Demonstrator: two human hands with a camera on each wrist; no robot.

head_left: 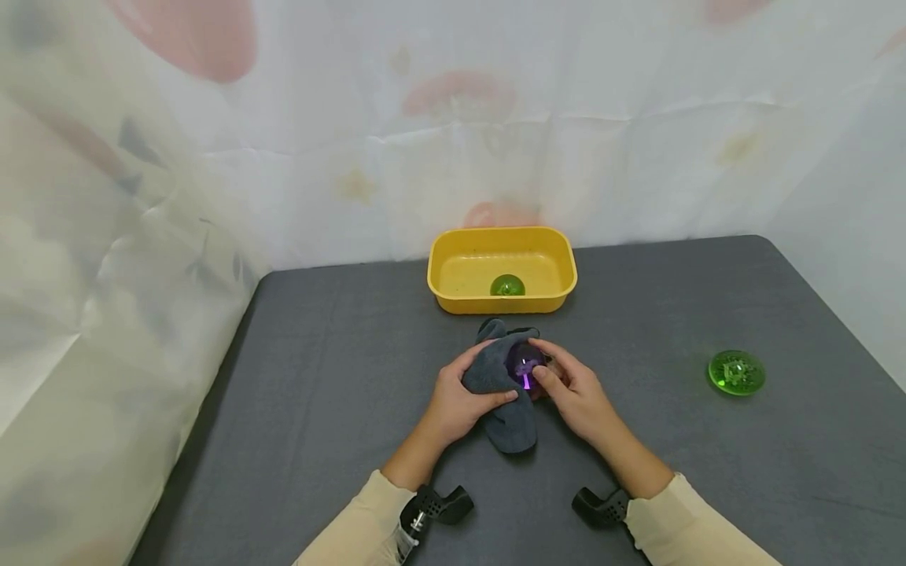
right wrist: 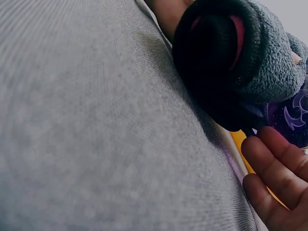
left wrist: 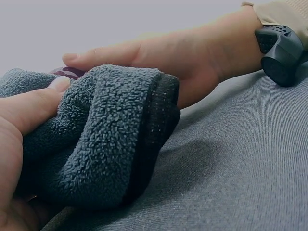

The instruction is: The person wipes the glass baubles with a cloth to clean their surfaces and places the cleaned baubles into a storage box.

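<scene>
A purple translucent ball (head_left: pixel 525 366) sits at the centre of the frame, half-wrapped in a grey fleece cloth (head_left: pixel 502 393) on a dark grey tabletop (head_left: pixel 318 377). The left hand (head_left: pixel 458 399) curls around the cloth, thumb pressed along its edge, bunching the fabric against the ball. The right hand (head_left: pixel 576 393) cups the ball from the other side, fingers (right wrist: pixel 274 163) bent around it and touching its surface. In the left wrist view the fleece (left wrist: pixel 101 139) folds thickly over the left thumb, with only a sliver of purple showing behind it. Just above the hands, toward the upper middle of the frame, a yellow tub (head_left: pixel 453 295) holds a green ball (head_left: pixel 507 286). At the right edge, well apart, a second green ball (head_left: pixel 736 372) lies on the tabletop. A pale patterned sheet (head_left: pixel 354 118) hangs behind.
</scene>
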